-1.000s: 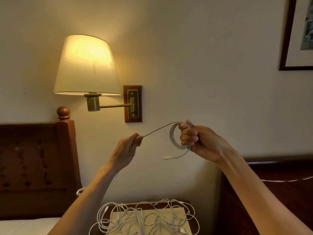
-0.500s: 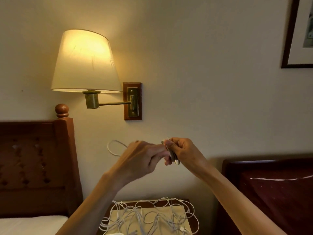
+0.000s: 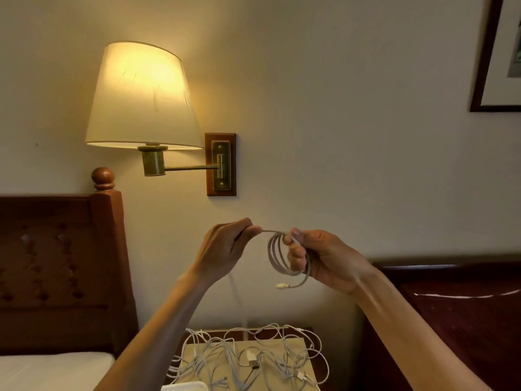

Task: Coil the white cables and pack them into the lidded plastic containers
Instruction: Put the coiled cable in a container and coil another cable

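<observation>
In mid-air before the wall, my right hand [image 3: 318, 258] grips a small coil of white cable [image 3: 275, 256] wound round its fingers, with one connector end dangling below the loops. Just to the left, my left hand [image 3: 225, 249] pinches the free run of the same cable, which stretches taut to the coil. Below, a tangled pile of white cables [image 3: 251, 356] lies on the nightstand [image 3: 314, 331]. A white edge, perhaps a plastic container [image 3: 184, 386], peeks in at the bottom of the view.
A lit wall lamp [image 3: 142, 94] on a brass arm hangs above left. A wooden headboard [image 3: 56, 272] and white bedding [image 3: 50, 368] are at the left. A dark wooden headboard [image 3: 465, 311] stands at the right. A framed picture [image 3: 496, 55] hangs top right.
My hands met half a second ago, laying another loop on the coil. Now my left hand has drawn back to the left, pulling the cable taut again.
</observation>
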Action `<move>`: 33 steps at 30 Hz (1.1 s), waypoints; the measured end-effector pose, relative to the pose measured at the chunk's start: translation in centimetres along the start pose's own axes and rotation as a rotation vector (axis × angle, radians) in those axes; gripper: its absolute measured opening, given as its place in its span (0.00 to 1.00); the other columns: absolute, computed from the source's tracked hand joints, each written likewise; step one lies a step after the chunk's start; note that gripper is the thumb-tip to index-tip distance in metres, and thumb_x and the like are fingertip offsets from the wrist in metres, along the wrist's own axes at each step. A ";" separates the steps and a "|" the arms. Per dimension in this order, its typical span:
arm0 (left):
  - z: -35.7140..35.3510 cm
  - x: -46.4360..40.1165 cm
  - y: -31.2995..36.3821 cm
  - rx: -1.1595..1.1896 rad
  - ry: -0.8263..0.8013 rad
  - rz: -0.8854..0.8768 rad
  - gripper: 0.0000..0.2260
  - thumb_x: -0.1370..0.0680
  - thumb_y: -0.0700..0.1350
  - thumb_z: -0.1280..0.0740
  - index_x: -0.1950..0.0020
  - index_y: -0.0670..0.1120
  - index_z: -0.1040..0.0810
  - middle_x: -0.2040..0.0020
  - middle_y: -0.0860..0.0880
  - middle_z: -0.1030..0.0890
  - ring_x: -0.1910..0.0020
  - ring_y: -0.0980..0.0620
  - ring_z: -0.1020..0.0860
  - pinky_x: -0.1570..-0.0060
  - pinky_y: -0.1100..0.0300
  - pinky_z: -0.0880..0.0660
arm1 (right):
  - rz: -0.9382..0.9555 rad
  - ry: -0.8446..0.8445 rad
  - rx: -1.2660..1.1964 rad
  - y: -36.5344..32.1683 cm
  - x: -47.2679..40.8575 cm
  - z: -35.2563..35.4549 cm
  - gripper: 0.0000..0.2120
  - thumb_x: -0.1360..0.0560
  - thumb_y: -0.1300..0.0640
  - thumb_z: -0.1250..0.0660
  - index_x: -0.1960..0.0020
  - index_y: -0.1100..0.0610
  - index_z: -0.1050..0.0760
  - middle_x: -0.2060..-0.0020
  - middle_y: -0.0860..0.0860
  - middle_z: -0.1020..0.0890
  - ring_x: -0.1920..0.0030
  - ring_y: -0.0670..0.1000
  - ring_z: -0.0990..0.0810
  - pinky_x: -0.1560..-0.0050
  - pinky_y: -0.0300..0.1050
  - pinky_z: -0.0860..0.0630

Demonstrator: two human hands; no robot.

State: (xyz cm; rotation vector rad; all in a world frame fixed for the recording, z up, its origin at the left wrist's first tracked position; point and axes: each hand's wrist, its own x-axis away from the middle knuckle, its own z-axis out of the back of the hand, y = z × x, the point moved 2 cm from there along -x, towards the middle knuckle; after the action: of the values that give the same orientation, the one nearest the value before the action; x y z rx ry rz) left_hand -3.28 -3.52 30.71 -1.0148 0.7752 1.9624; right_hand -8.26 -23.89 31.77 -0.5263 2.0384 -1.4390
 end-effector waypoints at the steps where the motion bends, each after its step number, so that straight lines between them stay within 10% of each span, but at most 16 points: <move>1: 0.0 0.6 -0.9 0.040 0.018 0.039 0.21 0.18 0.59 0.45 0.61 0.45 0.27 0.70 0.54 0.27 0.74 0.59 0.30 0.73 0.62 0.34 | 0.014 -0.015 -0.104 -0.4 0.2 0.2 0.12 0.19 0.57 0.43 0.54 0.61 0.25 0.70 0.51 0.24 0.70 0.47 0.24 0.64 0.39 0.23; 7: -2.3 6.6 -4.8 0.046 -0.015 0.280 0.16 0.19 0.60 0.46 0.59 0.55 0.27 0.67 0.58 0.24 0.69 0.58 0.25 0.68 0.58 0.30 | 0.091 0.141 -0.275 -1.6 0.2 1.3 0.07 0.24 0.57 0.36 0.57 0.61 0.28 0.73 0.48 0.27 0.74 0.45 0.26 0.68 0.39 0.23; 13: -3.8 6.5 2.6 -0.244 -0.796 0.304 0.20 0.17 0.56 0.47 0.62 0.47 0.27 0.65 0.50 0.22 0.67 0.51 0.25 0.64 0.57 0.29 | 0.177 0.412 0.105 0.4 -1.5 1.7 0.13 0.19 0.56 0.39 0.58 0.63 0.24 0.67 0.54 0.22 0.67 0.50 0.21 0.61 0.42 0.22; 21: 1.4 0.4 7.0 -0.312 -0.319 -0.196 0.14 0.18 0.56 0.44 0.57 0.54 0.23 0.72 0.61 0.32 0.77 0.60 0.34 0.72 0.73 0.42 | 0.226 0.375 0.774 1.7 -0.8 -0.3 0.14 0.18 0.55 0.40 0.57 0.59 0.21 0.70 0.50 0.18 0.67 0.48 0.20 0.62 0.39 0.23; 33: 1.8 0.1 2.6 -0.137 -0.170 -0.109 0.15 0.24 0.60 0.37 0.62 0.50 0.26 0.71 0.63 0.30 0.73 0.63 0.29 0.70 0.73 0.36 | 0.045 0.248 0.653 1.3 0.0 -0.4 0.16 0.17 0.59 0.44 0.60 0.58 0.24 0.74 0.47 0.30 0.72 0.46 0.34 0.70 0.38 0.35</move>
State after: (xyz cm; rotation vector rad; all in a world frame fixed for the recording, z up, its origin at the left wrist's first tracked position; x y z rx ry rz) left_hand -6.23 -3.39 31.99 -0.9338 0.4881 1.9978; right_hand -8.50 -23.11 30.65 -0.0264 1.5884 -2.0880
